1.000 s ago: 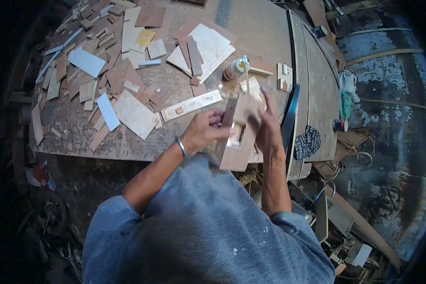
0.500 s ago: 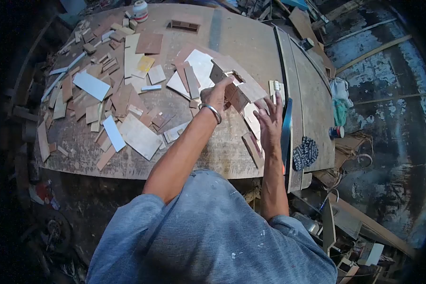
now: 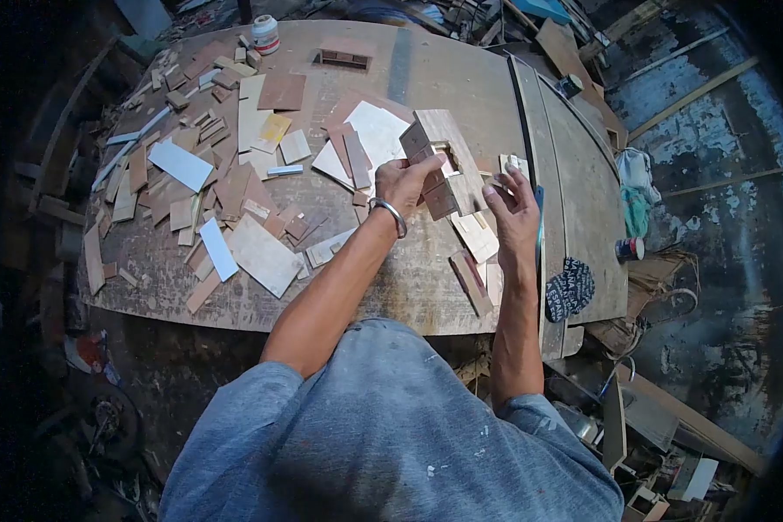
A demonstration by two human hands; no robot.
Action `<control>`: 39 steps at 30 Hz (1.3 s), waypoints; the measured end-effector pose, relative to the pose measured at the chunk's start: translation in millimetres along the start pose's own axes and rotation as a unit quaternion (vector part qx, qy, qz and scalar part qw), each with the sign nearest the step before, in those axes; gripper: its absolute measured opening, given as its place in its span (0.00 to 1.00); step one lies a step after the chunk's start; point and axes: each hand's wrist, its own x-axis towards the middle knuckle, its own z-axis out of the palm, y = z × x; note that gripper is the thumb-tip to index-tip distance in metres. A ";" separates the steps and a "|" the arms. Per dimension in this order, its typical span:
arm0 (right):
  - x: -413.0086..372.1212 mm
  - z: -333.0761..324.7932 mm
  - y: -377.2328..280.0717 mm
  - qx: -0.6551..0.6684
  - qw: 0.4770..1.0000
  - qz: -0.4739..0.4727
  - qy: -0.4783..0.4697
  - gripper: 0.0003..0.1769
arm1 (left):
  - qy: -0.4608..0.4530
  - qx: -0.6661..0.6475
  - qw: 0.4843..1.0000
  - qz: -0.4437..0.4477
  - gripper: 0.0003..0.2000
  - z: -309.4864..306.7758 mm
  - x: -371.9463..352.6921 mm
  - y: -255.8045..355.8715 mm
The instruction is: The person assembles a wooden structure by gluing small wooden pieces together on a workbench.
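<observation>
My left hand [image 3: 400, 184] grips a small wooden box [image 3: 467, 178] by its near side, with the thumb at a rectangular cutout in the pale top panel. The box's darker front, marked with panel lines, faces left. Held tilted, it hangs over the table. My right hand [image 3: 518, 216] is raised beside the box's right end, its fingers loosely bent and apart. Below the box lie a pale wooden piece with a cutout [image 3: 477, 235] and a narrow wooden strip [image 3: 470, 283]. White sheets [image 3: 378, 130] lie behind my left hand.
Scattered wood offcuts [image 3: 161, 204] cover the left of the wooden table [image 3: 365, 300]. A white jar [image 3: 265, 35] and a small dark wooden frame [image 3: 344, 59] stand at the back. To the right are a dark printed cloth [image 3: 570, 287] and a small can [image 3: 630, 249].
The box has turned so more of its pale top and cutout faces me. My right hand's spread fingers have bent, and the hand has shifted slightly right. The head view moved a little.
</observation>
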 end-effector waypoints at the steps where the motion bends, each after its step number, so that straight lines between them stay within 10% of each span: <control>1: 1.1 -1.6 1.3 0.005 1.000 0.013 -0.009 0.38 | 0.000 0.008 1.000 -0.009 0.17 1.8 -4.3 -0.8; 11: -7.4 -18.8 10.9 -0.254 0.955 -0.137 -0.071 0.53 | 0.094 -0.037 0.995 0.003 0.19 28.7 22.9 -59.1; 23: 53.4 -33.0 2.0 0.032 0.989 0.102 -0.102 0.32 | -0.072 -0.015 0.997 0.025 0.20 32.9 -10.9 -41.9; 39: 51.5 -17.4 11.9 -0.008 0.999 0.001 -0.040 0.33 | -0.151 0.033 0.987 -0.033 0.29 17.1 -10.2 -26.7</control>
